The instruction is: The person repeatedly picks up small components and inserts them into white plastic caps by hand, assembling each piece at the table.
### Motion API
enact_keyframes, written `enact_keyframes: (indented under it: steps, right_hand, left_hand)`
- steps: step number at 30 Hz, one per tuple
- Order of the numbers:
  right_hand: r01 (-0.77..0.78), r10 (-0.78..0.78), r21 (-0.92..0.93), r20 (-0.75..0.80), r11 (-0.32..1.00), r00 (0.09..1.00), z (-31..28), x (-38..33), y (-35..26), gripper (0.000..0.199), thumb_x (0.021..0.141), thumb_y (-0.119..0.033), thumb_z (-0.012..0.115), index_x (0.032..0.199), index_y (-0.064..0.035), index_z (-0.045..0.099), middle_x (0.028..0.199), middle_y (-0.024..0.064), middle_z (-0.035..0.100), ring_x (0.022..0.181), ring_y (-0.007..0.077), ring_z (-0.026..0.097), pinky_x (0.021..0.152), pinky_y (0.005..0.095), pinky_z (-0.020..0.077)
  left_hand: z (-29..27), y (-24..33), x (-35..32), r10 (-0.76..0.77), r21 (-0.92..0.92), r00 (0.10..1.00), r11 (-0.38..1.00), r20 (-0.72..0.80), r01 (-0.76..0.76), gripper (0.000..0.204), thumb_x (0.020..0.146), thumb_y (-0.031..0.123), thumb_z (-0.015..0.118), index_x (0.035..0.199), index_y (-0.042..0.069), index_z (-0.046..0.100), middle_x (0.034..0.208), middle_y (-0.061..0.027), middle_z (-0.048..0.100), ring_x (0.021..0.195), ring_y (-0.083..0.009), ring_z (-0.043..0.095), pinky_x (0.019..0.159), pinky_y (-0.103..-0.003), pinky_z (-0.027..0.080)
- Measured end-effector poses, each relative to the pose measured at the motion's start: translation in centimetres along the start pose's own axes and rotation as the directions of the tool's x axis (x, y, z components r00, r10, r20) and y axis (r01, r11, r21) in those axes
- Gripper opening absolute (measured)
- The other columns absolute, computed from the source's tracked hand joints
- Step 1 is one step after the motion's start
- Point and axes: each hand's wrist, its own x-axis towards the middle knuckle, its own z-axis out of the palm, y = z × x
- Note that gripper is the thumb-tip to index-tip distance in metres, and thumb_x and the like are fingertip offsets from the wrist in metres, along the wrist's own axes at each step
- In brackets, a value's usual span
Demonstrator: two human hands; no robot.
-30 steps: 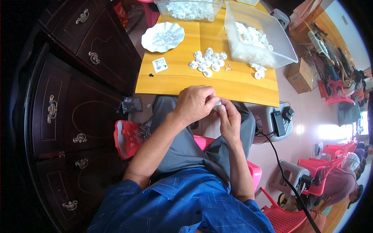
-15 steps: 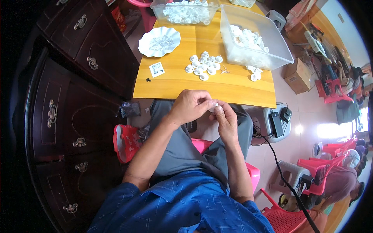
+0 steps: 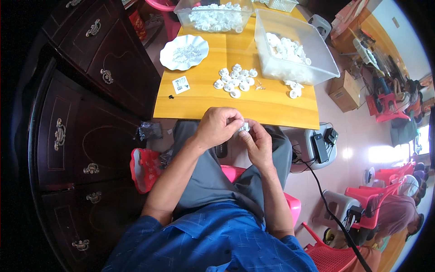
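Note:
Just off the table's near edge, my right hand (image 3: 259, 144) grips a small round white plastic part (image 3: 245, 127) between thumb and fingers. My left hand (image 3: 219, 128) is closed in a pinch against the left side of that part; anything small between its fingertips is hidden. On the wooden table (image 3: 199, 106) beyond, a cluster of similar white plastic parts (image 3: 234, 80) stands in the middle. Tiny clear pieces (image 3: 259, 86) lie at its right. A scalloped white plate (image 3: 168, 53) bears many small clear pieces. Farther right sit a few more white parts (image 3: 294, 89).
Two clear plastic bins, one at the back (image 3: 181, 20) and one at the right (image 3: 324, 68), hold white parts. A white label card (image 3: 181, 85) lies at the table's left. Dark cabinets (image 3: 90, 136) line the left; a stool with black adapters (image 3: 321, 147) stands right.
Both hands have shifted slightly left, and the white part has turned so that more of it shows between my fingers. The table's things sit slightly differently in view.

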Motion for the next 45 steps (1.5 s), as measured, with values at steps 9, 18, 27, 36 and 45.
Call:
enact_keyframes:
  steps: [9, 18, 27, 36, 45]
  right_hand:
    - [0.006, -0.006, -0.004, 0.006, 1.000, 1.000, 0.5, 1.3, 2.1, 0.025, 0.101, -0.012, 0.068, 0.123, 0.0000, 0.067, 0.095, 0.0001, 0.067, 0.084, 0.0072, 0.060, 0.079, 0.0230, 0.0503]
    - [0.103, -0.210, -0.566, -0.126, 0.818, 0.970, -0.5, 6.7, 2.4, 0.029, 0.091, -0.010, 0.071, 0.119, -0.0020, 0.068, 0.098, 0.0156, 0.071, 0.072, 0.0223, 0.068, 0.068, 0.0354, 0.0547]
    - [0.108, -0.301, -0.744, -0.130, 0.660, 0.945, 1.3, 10.1, 1.9, 0.024, 0.086, -0.015, 0.074, 0.109, -0.0087, 0.067, 0.107, 0.0164, 0.067, 0.093, 0.0383, 0.069, 0.077, 0.0483, 0.0554]
    - [0.035, -0.306, -0.718, -0.252, 0.695, 0.918, -2.4, 12.0, 3.8, 0.029, 0.090, -0.014, 0.071, 0.118, -0.0105, 0.068, 0.112, 0.0167, 0.064, 0.099, 0.0376, 0.067, 0.081, 0.0479, 0.0548]
    - [-0.022, -0.249, -0.800, -0.213, 0.599, 0.945, -5.2, 14.5, 3.9, 0.016, 0.095, -0.022, 0.067, 0.107, -0.0122, 0.070, 0.100, 0.0153, 0.066, 0.091, 0.0373, 0.068, 0.077, 0.0485, 0.0546]
  left_hand:
    - [0.3, -1.4, 0.3, 0.086, 0.163, 0.995, 0.984, -0.052, -0.077, 0.013, 0.084, 0.017, 0.075, 0.087, 0.004, 0.075, 0.080, -0.0152, 0.073, 0.072, -0.0333, 0.072, 0.067, -0.043, 0.055]
    - [-1.1, -2.4, 0.2, -0.074, 0.278, 0.984, 0.953, -0.161, 0.117, 0.027, 0.086, 0.023, 0.077, 0.106, 0.006, 0.074, 0.085, -0.0149, 0.076, 0.080, -0.0342, 0.074, 0.073, -0.046, 0.058]
    - [-1.4, -2.5, 0.3, -0.109, 0.263, 0.982, 0.954, -0.152, 0.146, 0.024, 0.086, 0.023, 0.077, 0.104, 0.007, 0.074, 0.085, -0.0143, 0.076, 0.080, -0.0343, 0.074, 0.072, -0.046, 0.058]
    - [-1.3, -3.0, 0.3, -0.089, 0.267, 0.986, 0.956, -0.144, 0.126, 0.022, 0.085, 0.019, 0.077, 0.102, 0.006, 0.074, 0.085, -0.0147, 0.076, 0.080, -0.0339, 0.074, 0.072, -0.045, 0.058]
    - [-1.2, -3.0, 0.1, -0.053, 0.288, 0.990, 0.953, -0.129, 0.088, 0.022, 0.087, 0.015, 0.076, 0.104, 0.001, 0.074, 0.088, -0.0162, 0.077, 0.081, -0.0310, 0.075, 0.074, -0.041, 0.058]
